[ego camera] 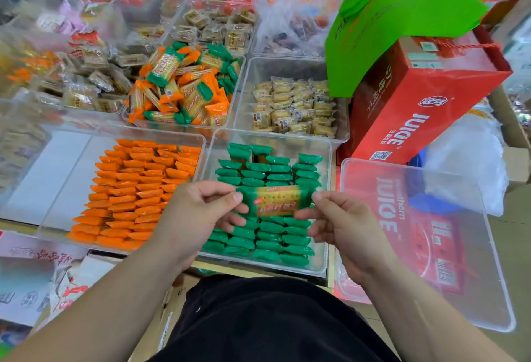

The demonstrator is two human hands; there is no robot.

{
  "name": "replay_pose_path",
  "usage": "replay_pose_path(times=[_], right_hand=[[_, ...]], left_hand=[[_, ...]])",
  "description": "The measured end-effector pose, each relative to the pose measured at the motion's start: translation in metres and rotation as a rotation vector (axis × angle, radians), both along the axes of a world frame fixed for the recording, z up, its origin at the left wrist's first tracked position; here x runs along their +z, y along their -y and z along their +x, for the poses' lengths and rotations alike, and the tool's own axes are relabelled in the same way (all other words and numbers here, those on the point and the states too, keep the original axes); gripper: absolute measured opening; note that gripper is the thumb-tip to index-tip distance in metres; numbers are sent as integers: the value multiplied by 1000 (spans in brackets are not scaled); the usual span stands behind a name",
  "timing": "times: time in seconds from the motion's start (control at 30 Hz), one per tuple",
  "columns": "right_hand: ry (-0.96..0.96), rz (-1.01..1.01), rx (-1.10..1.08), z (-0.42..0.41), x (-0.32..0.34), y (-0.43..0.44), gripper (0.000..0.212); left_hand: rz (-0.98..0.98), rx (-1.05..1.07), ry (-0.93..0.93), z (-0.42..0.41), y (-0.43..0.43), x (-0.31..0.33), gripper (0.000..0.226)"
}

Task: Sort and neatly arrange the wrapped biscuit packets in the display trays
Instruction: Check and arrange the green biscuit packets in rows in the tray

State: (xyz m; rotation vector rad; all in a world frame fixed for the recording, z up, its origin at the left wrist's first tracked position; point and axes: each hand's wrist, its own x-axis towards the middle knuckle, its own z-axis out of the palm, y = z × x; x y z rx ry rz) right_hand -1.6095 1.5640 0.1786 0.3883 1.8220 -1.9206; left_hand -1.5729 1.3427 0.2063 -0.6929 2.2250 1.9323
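Both hands hold one green-ended biscuit packet [275, 201] level, just above the rows of green packets [267, 242] in the clear tray [328, 177] at lower centre. The left hand [198, 212] has a pinching grip on its left end, and the right hand [342, 226] pinches its right end. The step in hand looks like placing a sorted packet. The next move calls for turning it to match the rows and tucking it into a gap without disturbing its neighbours.

Left of this, a second tray [71, 175] holds orange packets [138, 195] in rows. Above, a mixed orange-and-green heap [184, 88] awaits sorting.

Little tabletop shows beneath the crowded trays. An empty clear tray [488, 261] sits at lower right, and a red juice carton [416, 108] and a green bag [402, 16] at upper right. The setting looks like a cluttered shop.
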Motion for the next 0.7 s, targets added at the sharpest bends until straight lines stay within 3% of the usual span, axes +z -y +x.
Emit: replay_pose_path(times=[0.13,0.3,0.4,0.47,0.6,0.7], right_hand=[[55,-86,3,-13,0,9,34],[21,-72,-58,-34,-19,25,13],[7,-98,-83,-51,-39,36,29],[-74,40,-82,-66,-53,41,35],[-410,436,5,-101,-62,46,28],[-572,590,44,-119,-63,51,34]], left_hand=[[26,35,-24,-10,4,-12,19],[-121,1,31,-31,10,-44,7],[-103,-34,109,-49,18,-68,19],[-166,-97,121,-67,26,-83,24],[-371,-161,63,-113,43,-103,33],[-562,-249,4,-146,46,-112,37]])
